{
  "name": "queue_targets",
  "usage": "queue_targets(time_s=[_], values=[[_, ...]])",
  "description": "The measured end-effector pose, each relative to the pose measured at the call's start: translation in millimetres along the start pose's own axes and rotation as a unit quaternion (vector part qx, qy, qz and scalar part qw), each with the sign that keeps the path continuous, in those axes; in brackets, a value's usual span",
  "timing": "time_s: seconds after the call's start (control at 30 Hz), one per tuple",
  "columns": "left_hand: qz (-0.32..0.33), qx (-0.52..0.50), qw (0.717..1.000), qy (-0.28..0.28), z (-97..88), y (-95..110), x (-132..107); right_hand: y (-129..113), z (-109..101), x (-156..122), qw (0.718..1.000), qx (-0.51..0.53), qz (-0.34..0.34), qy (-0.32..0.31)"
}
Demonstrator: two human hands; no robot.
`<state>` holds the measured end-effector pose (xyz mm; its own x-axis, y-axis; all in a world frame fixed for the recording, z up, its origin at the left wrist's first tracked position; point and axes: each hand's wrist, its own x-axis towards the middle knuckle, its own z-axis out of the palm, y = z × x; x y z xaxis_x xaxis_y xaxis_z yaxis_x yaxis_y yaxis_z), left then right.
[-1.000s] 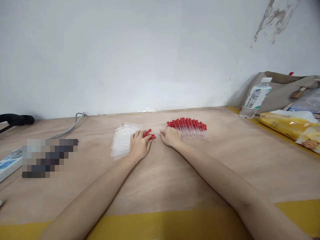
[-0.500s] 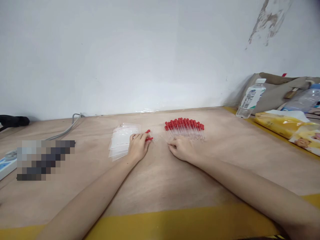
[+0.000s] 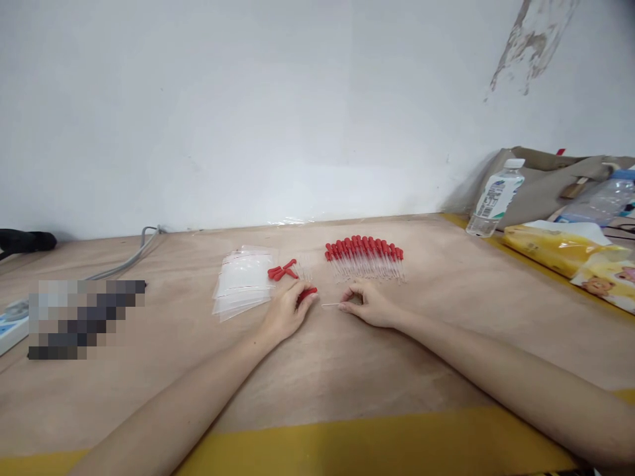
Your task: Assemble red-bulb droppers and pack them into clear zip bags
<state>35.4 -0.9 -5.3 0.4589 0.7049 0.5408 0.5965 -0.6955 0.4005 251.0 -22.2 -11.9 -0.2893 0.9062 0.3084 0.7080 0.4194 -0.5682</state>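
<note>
My left hand (image 3: 288, 309) rests on the tabletop with its fingers pinched round a red rubber bulb (image 3: 308, 292). My right hand (image 3: 368, 304) lies just to the right, pinching a thin clear glass tube (image 3: 330, 305) whose tip points toward the left hand. A few loose red bulbs (image 3: 281, 270) lie behind the left hand, beside a stack of small clear zip bags (image 3: 241, 283). Behind the right hand lies a row of assembled droppers with red bulbs (image 3: 366, 256).
The wooden table (image 3: 317, 370) has a yellow front edge. At the far right stand a water bottle (image 3: 491, 198), a grey bag (image 3: 550, 185) and yellow tissue packs (image 3: 570, 254). A power strip (image 3: 12, 324) and a grey cable (image 3: 129, 254) are at the left.
Both hands drew back toward me from the piles. The left hand came away with one red bulb, leaving a few behind; the right hand now holds a glass tube.
</note>
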Motion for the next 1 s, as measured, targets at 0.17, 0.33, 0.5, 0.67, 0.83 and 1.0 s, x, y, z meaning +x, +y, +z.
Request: queue_targets(time_s=[0.17,0.33,0.5,0.67,0.83,1.0], values=[[-0.022,-0.028,0.999,-0.021,-0.8,0.5,-3.0,2.0,4.7,-5.8,0.998,0.031,-0.026,0.057],[-0.057,-0.101,0.992,-0.043,4.4,1.6,-7.0,-2.9,6.4,-9.7,0.989,0.122,-0.044,0.066],[-0.055,-0.125,0.990,-0.036,10.0,-0.2,-7.8,-12.5,4.1,-10.4,0.992,0.107,-0.049,0.045],[-0.050,-0.146,0.987,-0.040,11.3,-4.0,-9.0,-11.5,4.2,-9.2,0.992,0.118,-0.048,0.018],[-0.035,-0.139,0.986,-0.079,6.4,0.1,-11.8,-5.9,-1.9,-2.8,0.988,0.143,-0.045,-0.043],[-0.045,-0.126,0.985,-0.114,3.8,5.6,-11.8,-6.2,-7.6,-2.0,0.994,0.019,-0.097,-0.043]])
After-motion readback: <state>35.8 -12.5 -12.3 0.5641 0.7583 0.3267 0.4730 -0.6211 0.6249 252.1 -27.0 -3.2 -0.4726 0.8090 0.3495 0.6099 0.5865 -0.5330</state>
